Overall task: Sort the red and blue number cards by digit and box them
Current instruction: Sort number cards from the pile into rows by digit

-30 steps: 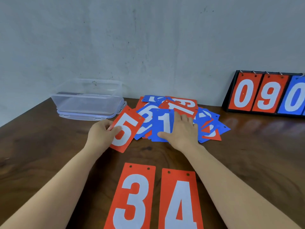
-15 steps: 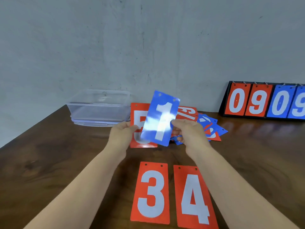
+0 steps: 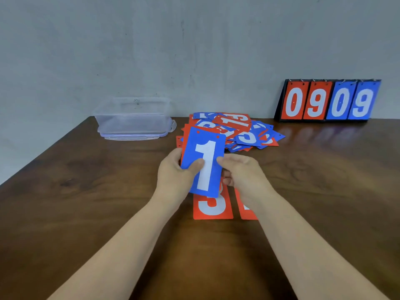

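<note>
**Blue 1 off the pile and stacked in hand**

Nearest, at six o'clock from the hands, the red 3 card (image 3: 213, 207) lies flat on the wooden table (image 3: 86, 213). The red 4 card (image 3: 246, 211) lies just beside it toward three o'clock, mostly hidden under the right forearm.

Above them the blue 1 card (image 3: 203, 163) is held upright, facing the camera. A second ago it lay on the pile under the right hand's flat fingers. Now it is lifted clear and set against the front of the red card (image 3: 186, 135) the left hand already carried; only a red sliver of that one shows, its digit covered.

The left hand (image 3: 175, 174) grasps both, thumb across the blue face. The right hand (image 3: 242, 174) has its thumb on the card's right edge with fingers curled behind, apparently pinching it.

So 1 and 5 appear to be gathered in hand rather than laid in the row with 3 and 4, and sorting looks to be at an early stage.

At one o'clock sits the loose pile of cards (image 3: 242, 131), red and blue mixed. At eleven o'clock, the clear plastic box (image 3: 132, 118) stands on its lid (image 3: 134, 137), with no cards visible in it. Farthest, at two o'clock against the wall, the flip scoreboard (image 3: 329, 100) reads 0 9 0 9.
</note>
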A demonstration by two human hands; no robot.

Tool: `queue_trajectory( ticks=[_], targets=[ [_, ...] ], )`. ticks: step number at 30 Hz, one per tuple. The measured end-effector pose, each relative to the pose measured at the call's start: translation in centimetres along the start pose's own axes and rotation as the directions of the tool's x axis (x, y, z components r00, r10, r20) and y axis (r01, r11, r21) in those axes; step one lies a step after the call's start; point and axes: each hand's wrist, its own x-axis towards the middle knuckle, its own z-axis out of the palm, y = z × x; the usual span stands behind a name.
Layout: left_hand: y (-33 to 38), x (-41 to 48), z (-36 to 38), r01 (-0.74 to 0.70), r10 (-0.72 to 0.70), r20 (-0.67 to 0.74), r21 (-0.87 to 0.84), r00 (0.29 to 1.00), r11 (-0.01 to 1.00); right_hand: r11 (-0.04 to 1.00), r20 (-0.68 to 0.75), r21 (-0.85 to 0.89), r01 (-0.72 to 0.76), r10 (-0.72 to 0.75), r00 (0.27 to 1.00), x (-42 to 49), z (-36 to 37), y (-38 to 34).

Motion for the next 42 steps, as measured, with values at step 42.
queue_trajectory(
  ticks=[42],
  targets=[
    [-5.7,-15.5,-12.1,0.071,0.085,-0.140,0.835,0.987,0.545,0.996,-0.186,-0.068,0.056,-0.068,0.980,-10.8,-9.5,3.5]
  ],
)
